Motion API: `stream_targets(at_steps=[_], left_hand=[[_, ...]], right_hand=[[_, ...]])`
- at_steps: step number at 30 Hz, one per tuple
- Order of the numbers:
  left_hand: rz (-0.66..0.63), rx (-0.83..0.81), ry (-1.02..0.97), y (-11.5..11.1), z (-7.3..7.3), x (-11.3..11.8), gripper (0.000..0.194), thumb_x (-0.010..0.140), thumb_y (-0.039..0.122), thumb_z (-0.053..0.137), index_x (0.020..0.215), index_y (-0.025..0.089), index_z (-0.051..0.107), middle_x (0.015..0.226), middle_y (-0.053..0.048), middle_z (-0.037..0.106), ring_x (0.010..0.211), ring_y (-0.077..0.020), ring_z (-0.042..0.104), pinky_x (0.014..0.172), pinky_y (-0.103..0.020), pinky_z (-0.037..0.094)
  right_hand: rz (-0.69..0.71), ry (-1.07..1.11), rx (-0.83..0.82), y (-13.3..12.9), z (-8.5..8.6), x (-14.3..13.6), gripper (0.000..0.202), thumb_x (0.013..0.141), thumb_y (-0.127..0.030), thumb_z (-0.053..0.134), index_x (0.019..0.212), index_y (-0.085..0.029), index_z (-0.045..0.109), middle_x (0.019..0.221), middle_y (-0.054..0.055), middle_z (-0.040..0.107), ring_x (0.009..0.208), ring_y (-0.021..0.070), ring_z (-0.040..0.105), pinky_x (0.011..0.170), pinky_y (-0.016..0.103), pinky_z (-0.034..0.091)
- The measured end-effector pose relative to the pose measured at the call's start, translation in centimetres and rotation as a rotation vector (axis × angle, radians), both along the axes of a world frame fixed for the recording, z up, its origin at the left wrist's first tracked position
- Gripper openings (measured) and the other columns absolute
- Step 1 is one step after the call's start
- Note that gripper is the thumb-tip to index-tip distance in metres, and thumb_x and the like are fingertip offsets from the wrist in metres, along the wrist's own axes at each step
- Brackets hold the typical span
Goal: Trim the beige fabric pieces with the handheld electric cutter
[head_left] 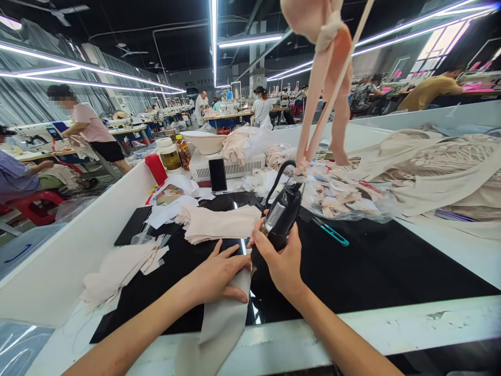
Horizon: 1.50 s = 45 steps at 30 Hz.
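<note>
My left hand (219,274) lies flat, fingers spread, on a long grey fabric strip (221,326) that runs over the black work surface (352,266) and hangs off the near table edge. My right hand (279,258) grips a black handheld tool (279,216) with a silver panel and a black cord, held upright at the strip's far end. A stack of pale pink fabric pieces (217,223) lies just beyond my left hand. Pink fabric strips (331,78) hang from above, over the tool.
Loose pale cut pieces (117,269) lie at the left. A heap of beige fabric (434,167) and scraps in plastic (344,196) fill the right. Teal scissors (332,233), a phone (217,175), a white machine (229,164), a jar (169,154) and a red object (156,168) stand behind. Other workers sit at sewing tables beyond.
</note>
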<state>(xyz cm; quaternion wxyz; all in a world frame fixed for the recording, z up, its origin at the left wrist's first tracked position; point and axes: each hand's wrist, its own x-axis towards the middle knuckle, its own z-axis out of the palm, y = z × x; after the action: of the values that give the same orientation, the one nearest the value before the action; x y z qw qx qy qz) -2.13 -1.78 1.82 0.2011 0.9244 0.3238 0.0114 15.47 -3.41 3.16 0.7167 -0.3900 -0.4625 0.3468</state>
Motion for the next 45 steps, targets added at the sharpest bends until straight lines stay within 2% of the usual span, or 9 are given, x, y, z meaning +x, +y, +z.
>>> stream_targets(at_steps=[4,11,18,28,39,45], left_hand=[[0.001,0.014,0.023,0.1,0.0,0.0,0.067,0.081,0.041,0.091,0.139,0.027,0.058,0.156,-0.012,0.054,0.157,-0.0401,0.030,0.121,-0.081,0.009],[0.016,-0.006,0.070,0.1,0.1,-0.1,0.067,0.084,0.048,0.087,0.140,0.027,0.058,0.150,-0.012,0.060,0.158,-0.0384,0.029,0.124,-0.077,0.007],[0.041,-0.038,0.111,0.1,0.7,0.2,0.075,0.081,0.040,0.091,0.146,0.027,0.056,0.165,-0.012,0.044,0.159,-0.0405,0.024,0.123,-0.078,0.006],[0.030,-0.003,0.100,0.2,0.2,-0.2,0.091,0.081,0.040,0.091,0.158,0.026,0.044,0.167,-0.016,0.038,0.158,-0.0418,0.026,0.122,-0.079,0.007],[0.033,-0.010,0.077,0.1,0.2,-0.2,0.084,0.084,0.042,0.088,0.156,0.029,0.048,0.165,-0.013,0.043,0.159,-0.0394,0.026,0.124,-0.076,0.007],[0.047,0.014,0.089,-0.3,-0.1,-0.8,0.080,0.086,0.042,0.087,0.155,0.029,0.048,0.166,-0.013,0.041,0.159,-0.0382,0.025,0.124,-0.076,0.005]], right_hand=[[0.006,-0.002,0.006,-0.3,-0.1,-0.1,0.034,0.080,-0.035,0.078,0.105,-0.027,0.056,0.083,-0.003,0.065,0.070,0.0166,0.064,0.066,0.033,0.058],[0.006,-0.011,0.002,-0.4,0.4,-0.2,0.029,0.081,-0.033,0.076,0.103,-0.026,0.058,0.084,-0.002,0.064,0.071,0.0163,0.063,0.066,0.032,0.057],[0.029,0.039,-0.019,-1.5,0.6,-0.1,0.031,0.080,-0.035,0.078,0.103,-0.026,0.059,0.083,-0.003,0.065,0.069,0.0159,0.063,0.064,0.032,0.058],[0.103,0.102,-0.006,-1.9,0.8,-0.6,0.028,0.077,-0.031,0.078,0.096,-0.025,0.058,0.081,-0.005,0.066,0.063,0.0127,0.061,0.063,0.029,0.057],[0.066,0.042,-0.039,-2.0,0.7,-0.6,0.030,0.077,-0.032,0.076,0.100,-0.025,0.059,0.081,-0.003,0.066,0.066,0.0146,0.061,0.064,0.031,0.057],[0.067,0.067,-0.055,-2.1,0.8,-0.6,0.034,0.077,-0.034,0.077,0.103,-0.026,0.056,0.084,-0.001,0.067,0.070,0.0169,0.064,0.065,0.033,0.058]])
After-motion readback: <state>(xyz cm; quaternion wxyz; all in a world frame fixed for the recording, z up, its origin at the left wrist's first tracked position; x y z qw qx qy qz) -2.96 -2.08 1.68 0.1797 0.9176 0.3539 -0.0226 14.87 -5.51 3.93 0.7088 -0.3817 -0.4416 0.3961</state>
